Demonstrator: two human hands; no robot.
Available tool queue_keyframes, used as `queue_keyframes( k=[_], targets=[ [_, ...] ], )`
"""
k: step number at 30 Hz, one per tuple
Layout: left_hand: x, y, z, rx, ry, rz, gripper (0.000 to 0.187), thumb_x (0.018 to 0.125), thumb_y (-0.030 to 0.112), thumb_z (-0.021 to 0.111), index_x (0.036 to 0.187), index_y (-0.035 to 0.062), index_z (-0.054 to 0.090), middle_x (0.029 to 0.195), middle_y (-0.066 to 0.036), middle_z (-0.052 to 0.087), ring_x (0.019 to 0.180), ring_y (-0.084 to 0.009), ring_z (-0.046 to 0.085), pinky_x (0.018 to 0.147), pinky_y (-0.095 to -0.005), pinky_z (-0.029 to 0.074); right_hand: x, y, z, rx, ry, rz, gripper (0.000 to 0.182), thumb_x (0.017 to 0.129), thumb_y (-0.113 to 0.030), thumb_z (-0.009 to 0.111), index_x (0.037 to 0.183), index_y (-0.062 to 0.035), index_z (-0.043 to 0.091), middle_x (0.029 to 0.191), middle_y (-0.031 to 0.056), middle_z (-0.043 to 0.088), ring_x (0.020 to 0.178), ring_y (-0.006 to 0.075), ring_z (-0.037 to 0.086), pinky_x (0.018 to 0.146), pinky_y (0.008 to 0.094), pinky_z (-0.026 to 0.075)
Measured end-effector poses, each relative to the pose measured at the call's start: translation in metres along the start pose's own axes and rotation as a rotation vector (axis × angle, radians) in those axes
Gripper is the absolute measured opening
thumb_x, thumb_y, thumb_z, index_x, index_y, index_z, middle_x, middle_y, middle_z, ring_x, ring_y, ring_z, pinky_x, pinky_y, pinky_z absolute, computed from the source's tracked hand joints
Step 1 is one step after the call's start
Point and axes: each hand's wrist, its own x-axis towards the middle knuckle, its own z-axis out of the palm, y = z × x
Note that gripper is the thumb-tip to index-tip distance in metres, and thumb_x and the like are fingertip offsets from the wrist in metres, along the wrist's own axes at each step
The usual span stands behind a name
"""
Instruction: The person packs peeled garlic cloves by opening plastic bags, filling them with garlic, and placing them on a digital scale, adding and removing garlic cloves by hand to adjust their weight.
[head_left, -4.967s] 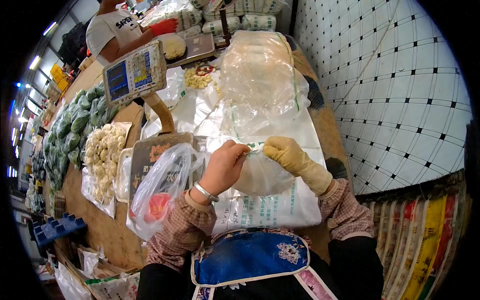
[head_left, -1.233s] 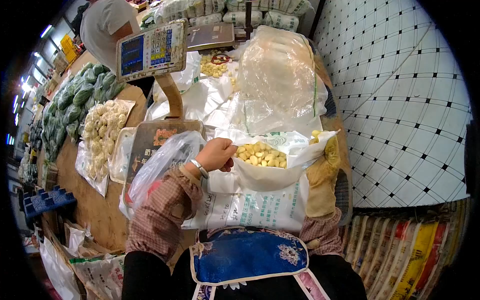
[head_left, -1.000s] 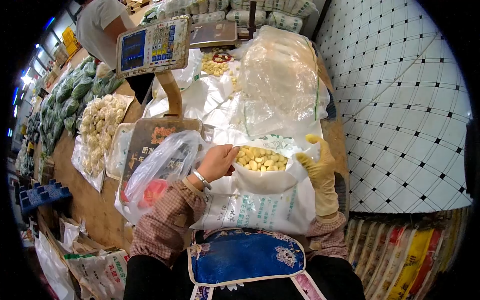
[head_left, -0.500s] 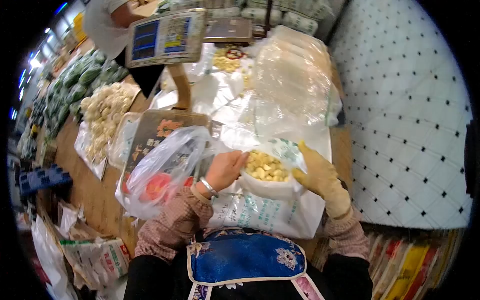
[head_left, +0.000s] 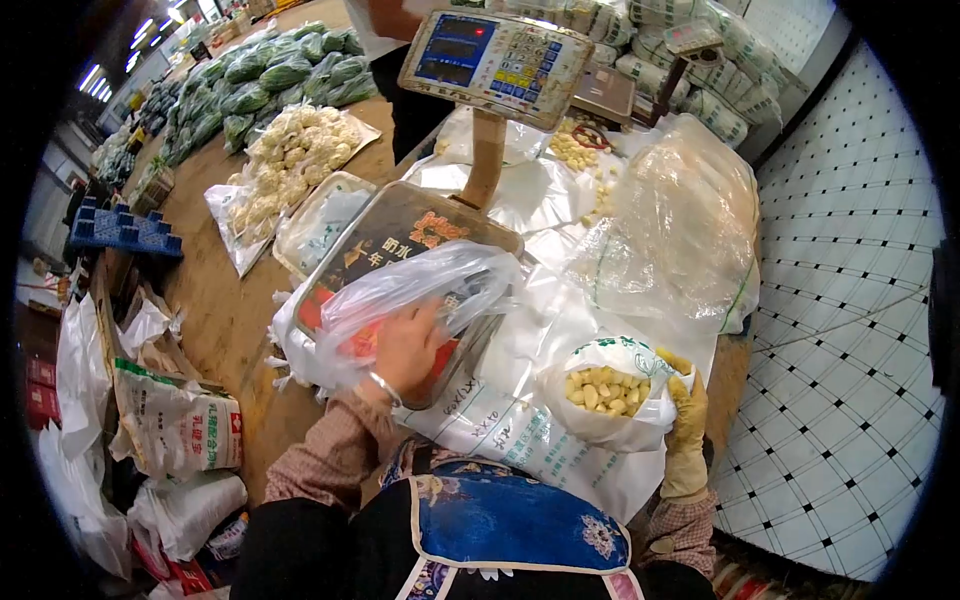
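Observation:
My bare left hand [head_left: 408, 347], with a bracelet at the wrist, rests on a thin clear plastic bag [head_left: 425, 285] lying over the platform of a scale [head_left: 370, 240]. Its fingertips are partly hidden by the plastic. Red material shows beneath the bag. In a yellowish glove, my right hand [head_left: 686, 410] grips the right rim of an open white bag [head_left: 600, 432] of peeled garlic cloves [head_left: 608, 391]. The garlic bag stands upright on white printed sheeting [head_left: 500, 425].
The scale's display [head_left: 497, 62] rises on a post behind the platform. Large clear bags [head_left: 670, 220] lie at the back right, near loose cloves [head_left: 577, 147]. Garlic bulbs [head_left: 300, 160] and bagged green vegetables [head_left: 270, 75] are at the back left. Part of another person [head_left: 385, 20] shows beyond the scale.
My left hand has let go of the garlic bag's rim and moved left onto the clear plastic bag. My right hand still holds the garlic bag. The view has turned left.

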Motion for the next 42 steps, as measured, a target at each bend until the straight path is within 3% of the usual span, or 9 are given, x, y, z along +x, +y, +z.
queue_keyframes(
  k=[3,11,15,17,20,21,25,29,42],
  targets=[
    [0.018,-0.001,-0.013,0.273,-0.498,-0.349,0.044,0.074,0.025,0.055,0.113,0.0063,0.048,0.104,-0.018,0.053,0.096,-0.0337,0.050,0.083,-0.0427,0.037,0.000,-0.006,0.009,0.128,-0.005,0.041,0.039,0.079,-0.017,0.057,0.108,0.0066,0.046,0.105,0.0163,0.053,0.092,0.0220,0.054,0.081,0.0307,0.044],
    [0.044,-0.009,-0.046,-0.020,-0.565,-0.285,0.046,0.075,0.030,0.057,0.113,0.0042,0.048,0.100,-0.022,0.054,0.090,-0.0326,0.054,0.077,-0.0378,0.042,-0.026,-0.011,0.033,0.229,0.030,0.090,0.035,0.081,-0.016,0.052,0.109,0.0050,0.045,0.104,0.0171,0.053,0.094,0.0257,0.054,0.082,0.0356,0.045],
    [0.022,0.014,-0.073,-0.087,-0.368,-0.218,0.050,0.068,0.019,0.065,0.113,0.0060,0.048,0.098,-0.018,0.054,0.092,-0.0301,0.053,0.076,-0.0369,0.041,-0.038,-0.027,0.065,0.264,0.006,0.081,0.031,0.082,-0.015,0.051,0.106,0.0038,0.046,0.103,0.0178,0.053,0.093,0.0257,0.054,0.082,0.0362,0.045],
    [0.016,0.023,-0.077,0.214,0.029,0.122,0.058,0.059,0.012,0.070,0.113,0.0099,0.049,0.099,-0.012,0.052,0.095,-0.0281,0.050,0.077,-0.0352,0.041,-0.044,-0.034,0.080,0.268,-0.004,0.105,0.030,0.082,-0.015,0.051,0.105,0.0031,0.046,0.103,0.0176,0.053,0.093,0.0254,0.054,0.082,0.0363,0.045],
    [0.025,0.004,-0.075,0.526,0.192,0.207,0.066,0.055,0.012,0.071,0.116,0.0130,0.047,0.101,-0.009,0.048,0.097,-0.0271,0.047,0.079,-0.0350,0.039,-0.052,-0.050,0.098,0.198,0.003,0.021,0.028,0.082,-0.017,0.051,0.103,0.0016,0.047,0.101,0.0160,0.054,0.094,0.0243,0.053,0.083,0.0364,0.044],
    [0.030,-0.010,-0.071,0.562,0.261,0.275,0.045,0.061,0.011,0.066,0.103,0.0099,0.053,0.095,-0.009,0.052,0.087,-0.0267,0.052,0.074,-0.0361,0.043,-0.055,-0.056,0.104,0.226,-0.018,0.012,0.028,0.083,-0.018,0.050,0.103,0.0014,0.047,0.101,0.0154,0.054,0.095,0.0238,0.052,0.084,0.0363,0.043],
    [0.039,-0.053,-0.057,0.159,-0.011,-0.020,0.009,0.074,0.014,0.052,0.074,0.0055,0.052,0.080,-0.012,0.057,0.069,-0.0321,0.056,0.059,-0.0423,0.045,-0.071,-0.086,0.133,0.271,0.009,-0.014,0.029,0.084,-0.020,0.049,0.102,0.0018,0.047,0.103,0.0164,0.052,0.095,0.0239,0.052,0.084,0.0370,0.043],
    [0.051,-0.073,-0.058,-0.022,-0.027,-0.034,0.015,0.078,0.017,0.050,0.073,0.0033,0.052,0.066,-0.018,0.054,0.067,-0.0366,0.052,0.058,-0.0439,0.041,-0.081,-0.098,0.174,0.396,0.150,0.023,0.027,0.083,-0.018,0.051,0.101,0.0016,0.047,0.104,0.0163,0.052,0.093,0.0229,0.053,0.082,0.0369,0.046],
    [0.070,-0.112,-0.076,-0.204,-0.302,-0.213,0.029,0.083,0.027,0.041,0.081,0.0046,0.059,0.079,-0.019,0.058,0.078,-0.0358,0.055,0.076,-0.0437,0.041,0.025,-0.043,0.308,0.489,-0.054,0.140,0.023,0.084,-0.012,0.049,0.103,0.0015,0.049,0.091,0.0109,0.055,0.082,0.0189,0.054,0.074,0.0287,0.046]
  ],
)
